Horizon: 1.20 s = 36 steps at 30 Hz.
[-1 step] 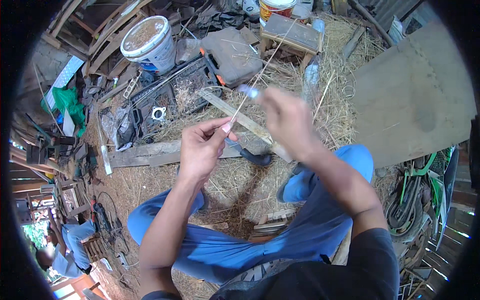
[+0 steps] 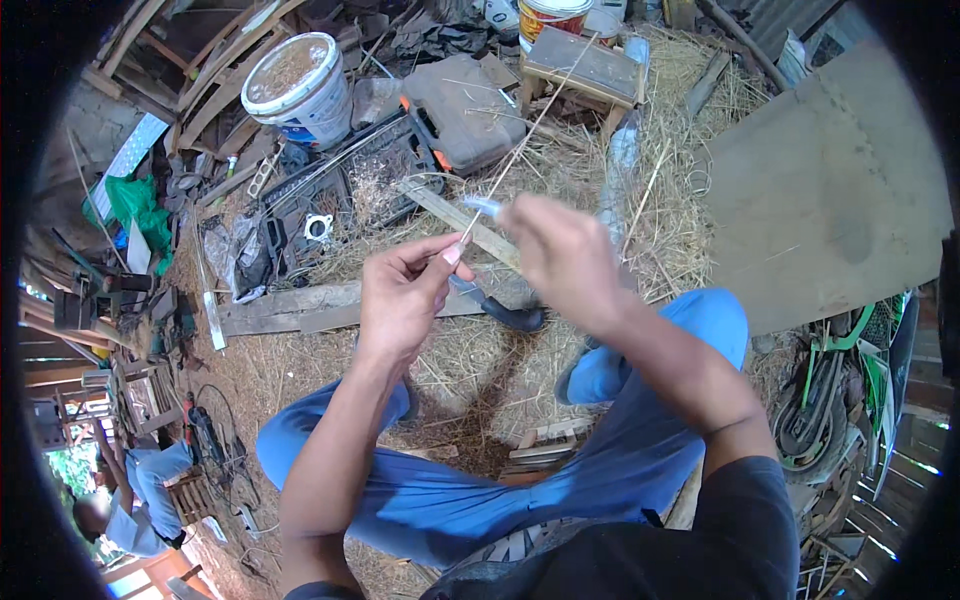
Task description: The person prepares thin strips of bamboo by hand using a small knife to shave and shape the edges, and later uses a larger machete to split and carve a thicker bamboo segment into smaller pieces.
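My left hand point(image 2: 400, 295) pinches the near end of a long thin wooden stick point(image 2: 521, 150) between thumb and fingers. The stick slants away, up and to the right. My right hand point(image 2: 568, 262), blurred by motion, is closed on a small tool with a shiny pale-blue blade point(image 2: 482, 206). That blade lies against or right beside the stick, just beyond my left fingertips; contact cannot be made out. Its handle is hidden inside my fist. Below the hands, a dark curved-handled tool point(image 2: 512, 316) rests on the straw-covered ground by a wooden board point(image 2: 300, 303).
Ahead stand a white bucket point(image 2: 315, 110), a grey tool case point(image 2: 465, 115) and a low wooden stool point(image 2: 585, 65). A large flat brown sheet point(image 2: 825, 190) lies at right. Offcuts point(image 2: 545, 450) sit between my legs. Another person point(image 2: 145, 500) sits at far left.
My right hand and the blade have moved a little left and nearer, down the stick toward my left fingers. My left hand stays in place.
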### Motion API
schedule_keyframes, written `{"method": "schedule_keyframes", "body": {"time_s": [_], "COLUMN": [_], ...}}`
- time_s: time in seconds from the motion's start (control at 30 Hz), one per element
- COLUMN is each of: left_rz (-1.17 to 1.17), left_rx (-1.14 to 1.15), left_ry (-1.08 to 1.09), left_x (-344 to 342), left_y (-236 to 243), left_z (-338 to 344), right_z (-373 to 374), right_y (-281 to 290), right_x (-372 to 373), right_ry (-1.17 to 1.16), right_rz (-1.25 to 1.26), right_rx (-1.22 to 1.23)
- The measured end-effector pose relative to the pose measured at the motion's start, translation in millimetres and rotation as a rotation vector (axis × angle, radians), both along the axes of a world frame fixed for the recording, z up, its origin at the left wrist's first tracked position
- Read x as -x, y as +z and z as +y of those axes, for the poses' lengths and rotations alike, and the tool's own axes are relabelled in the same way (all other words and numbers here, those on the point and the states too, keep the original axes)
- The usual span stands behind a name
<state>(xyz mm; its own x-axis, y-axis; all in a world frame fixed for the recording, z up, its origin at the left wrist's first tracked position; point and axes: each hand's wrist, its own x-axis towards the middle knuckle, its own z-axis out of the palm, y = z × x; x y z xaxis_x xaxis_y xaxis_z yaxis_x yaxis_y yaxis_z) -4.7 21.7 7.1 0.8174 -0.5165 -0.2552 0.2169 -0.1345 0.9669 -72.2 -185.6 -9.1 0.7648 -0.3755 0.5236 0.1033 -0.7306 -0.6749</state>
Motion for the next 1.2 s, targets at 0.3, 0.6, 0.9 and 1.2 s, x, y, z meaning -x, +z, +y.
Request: {"method": "schedule_keyframes", "body": {"time_s": [0.3, 0.6, 0.9, 1.2], "left_rz": [-0.021, -0.018, -0.010, 0.068], "left_rx": [-0.046, -0.084, -0.106, 0.058], "left_ry": [-0.027, -0.039, -0.153, -0.089], "left_x": [1.8, 2.6, 1.3, -5.2], "left_y": [2.6, -1.1, -1.0, -9.6], "left_z": [-2.1, -3.5, -5.5, -0.4], "right_z": [-61.5, -0.7, -29.3, 37.7], "right_y": [-3.4, -3.6, -2.8, -19.8], "right_x": [-16.5, -5.3, -11.5, 15.2], "right_ry": [-0.308, 0.264, 0.020, 0.319], "right_rz": [-0.030, 0.071, -0.020, 0.067], "right_rx": [-0.150, -0.581, -0.484, -0.029]}}
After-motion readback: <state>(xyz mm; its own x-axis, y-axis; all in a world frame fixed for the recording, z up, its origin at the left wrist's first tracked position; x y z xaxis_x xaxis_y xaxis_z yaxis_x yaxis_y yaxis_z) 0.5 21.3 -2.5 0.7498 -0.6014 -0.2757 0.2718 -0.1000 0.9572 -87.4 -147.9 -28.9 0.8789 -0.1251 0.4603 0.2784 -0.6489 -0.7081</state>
